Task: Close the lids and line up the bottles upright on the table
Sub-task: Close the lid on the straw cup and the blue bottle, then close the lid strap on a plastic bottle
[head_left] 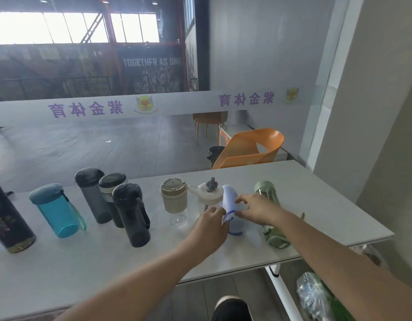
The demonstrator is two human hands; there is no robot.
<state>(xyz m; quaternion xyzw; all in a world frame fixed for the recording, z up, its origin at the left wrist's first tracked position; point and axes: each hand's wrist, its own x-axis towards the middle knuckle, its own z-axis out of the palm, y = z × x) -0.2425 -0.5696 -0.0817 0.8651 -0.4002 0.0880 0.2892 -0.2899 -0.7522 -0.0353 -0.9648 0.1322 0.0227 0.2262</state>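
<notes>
A pale lilac bottle [230, 200] lies on its side on the white table [327, 205], its blue-rimmed lid end toward me. My left hand [210, 224] grips that lid end. My right hand [254, 208] holds the bottle's body from the right. A green bottle [269, 214] stands just right of it. Left of my hands stand a clear bottle with a white cap [209, 193] and a clear one with a beige cap [173, 194]. Further left stand dark grey bottles [130, 214], a teal bottle [55, 209] and a black printed flask [8, 221].
An orange chair [251, 149] stands behind the table's far edge. Under the table's right end lies a plastic bag with bottles [316, 297]. A shoe [230, 308] shows below the front edge. A low white barrier [96, 107] crosses the hall behind.
</notes>
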